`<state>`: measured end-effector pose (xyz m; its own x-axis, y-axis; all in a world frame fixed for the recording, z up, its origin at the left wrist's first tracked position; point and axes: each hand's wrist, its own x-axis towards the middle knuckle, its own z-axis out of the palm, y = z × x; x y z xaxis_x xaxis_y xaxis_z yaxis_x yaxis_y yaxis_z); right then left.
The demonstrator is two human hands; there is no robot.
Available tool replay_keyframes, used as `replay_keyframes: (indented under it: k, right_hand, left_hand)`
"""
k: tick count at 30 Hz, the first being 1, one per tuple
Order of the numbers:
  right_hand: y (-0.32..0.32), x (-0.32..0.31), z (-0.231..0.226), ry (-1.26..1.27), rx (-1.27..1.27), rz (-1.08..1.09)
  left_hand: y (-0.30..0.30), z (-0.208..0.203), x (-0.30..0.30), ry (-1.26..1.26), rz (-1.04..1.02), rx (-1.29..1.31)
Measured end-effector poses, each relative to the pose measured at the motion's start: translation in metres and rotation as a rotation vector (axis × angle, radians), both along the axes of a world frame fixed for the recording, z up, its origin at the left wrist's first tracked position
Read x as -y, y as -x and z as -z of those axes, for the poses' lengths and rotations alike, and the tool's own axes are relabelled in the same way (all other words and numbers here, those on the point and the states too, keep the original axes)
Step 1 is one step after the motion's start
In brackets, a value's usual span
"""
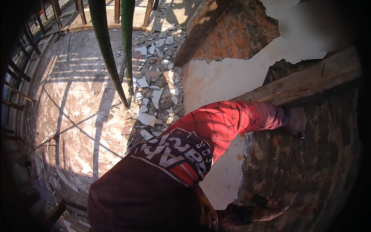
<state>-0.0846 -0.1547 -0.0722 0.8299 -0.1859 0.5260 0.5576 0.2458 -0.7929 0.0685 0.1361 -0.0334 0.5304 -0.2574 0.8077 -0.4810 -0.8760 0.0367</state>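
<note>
My left hand (296,120) reaches out in a red checked sleeve against the stripped wall (301,166). Its fingers are closed, and a small shiny metal end, perhaps of a chisel, pokes out below them; the rest is hidden. Lower down, my right hand (268,212), with a dark band or cuff at the wrist, is also closed near the wall. A short dark tool (258,200), possibly a hammer, shows at its fingers, and a small pale tip sticks out on the other side. Brownish, rough brickwork lies beside both hands.
White plaster (220,77) remains around exposed orange brick (232,36). A wooden beam (309,79) crosses the wall above my left arm. Broken plaster pieces (147,118) litter the floor along the wall. Two dark green poles (126,46) stand at the left, with wooden railings (25,40) beyond.
</note>
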Motion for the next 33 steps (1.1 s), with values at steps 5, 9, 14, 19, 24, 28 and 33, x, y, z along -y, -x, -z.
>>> replay_keyframes:
  k: [5, 9, 14, 19, 24, 28, 33]
  right_hand:
    - [-0.032, -0.004, 0.006, -0.273, 0.367, 0.024]
    - [-0.009, -0.082, 0.095, 0.176, -0.424, -0.300]
    - [-0.002, -0.020, 0.001, -0.108, -0.009, 0.042]
    - [-0.031, 0.015, -0.004, -0.270, 0.417, 0.060]
    - [-0.006, -0.081, 0.080, 0.214, -0.435, -0.333]
    - [0.016, -0.017, -0.014, 0.028, -0.057, 0.048]
    - [-0.020, 0.132, -0.057, -0.319, 0.826, 0.262]
  left_hand:
    - [-0.004, 0.003, 0.023, 0.033, 0.046, -0.043]
    - [-0.007, 0.008, 0.015, 0.000, -0.028, -0.037]
    - [-0.017, 0.010, 0.002, -0.008, -0.047, 0.028]
    - [-0.017, 0.010, 0.029, 0.068, 0.059, 0.072]
    - [-0.031, 0.015, 0.011, -0.019, -0.110, 0.057]
    - [-0.016, 0.008, 0.007, 0.029, 0.030, 0.092]
    - [0.089, 0.042, 0.004, 0.217, 0.124, 0.433]
